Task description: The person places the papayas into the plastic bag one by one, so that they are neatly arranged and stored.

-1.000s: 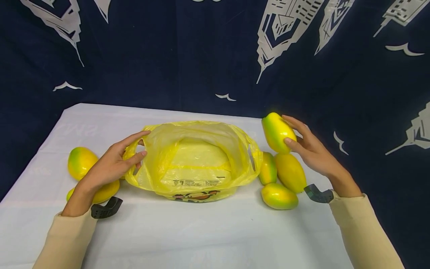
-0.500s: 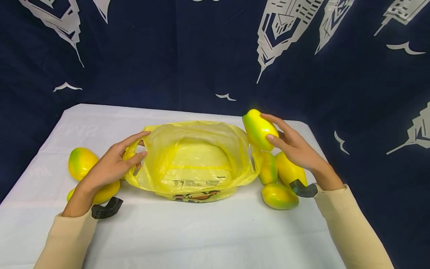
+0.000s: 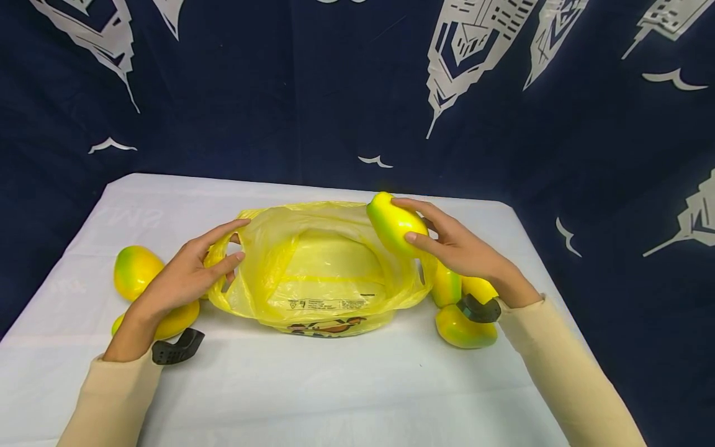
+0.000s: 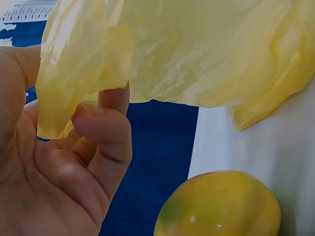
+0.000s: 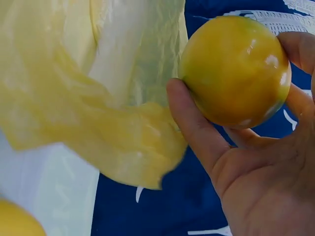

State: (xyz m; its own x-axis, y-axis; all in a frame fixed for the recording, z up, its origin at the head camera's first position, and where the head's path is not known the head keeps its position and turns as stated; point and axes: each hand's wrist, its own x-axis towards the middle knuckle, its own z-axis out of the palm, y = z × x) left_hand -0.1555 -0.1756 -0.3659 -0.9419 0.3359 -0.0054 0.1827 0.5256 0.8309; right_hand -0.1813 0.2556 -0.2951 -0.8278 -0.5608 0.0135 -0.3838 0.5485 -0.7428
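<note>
A yellow plastic bag stands in the middle of the white table, its mouth wide and facing up. My left hand holds the bag's left handle, and the left wrist view shows fingers hooked through the handle loop, with thin plastic draped across them. Between the thumb and fingers of my right hand is a yellow-green mango, held above the right part of the bag's mouth. Seen from the right wrist, the mango is cupped by the fingers, close to the bag's film.
On the right, a green-yellow mango, a partly hidden one and a front one lie together. At left are a mango and another partly behind my left wrist. Dark blue cloth hangs behind the table.
My right hand has carried the mango leftward from above the right-hand group to over the bag's right side. The left hand and bag have stayed still.
</note>
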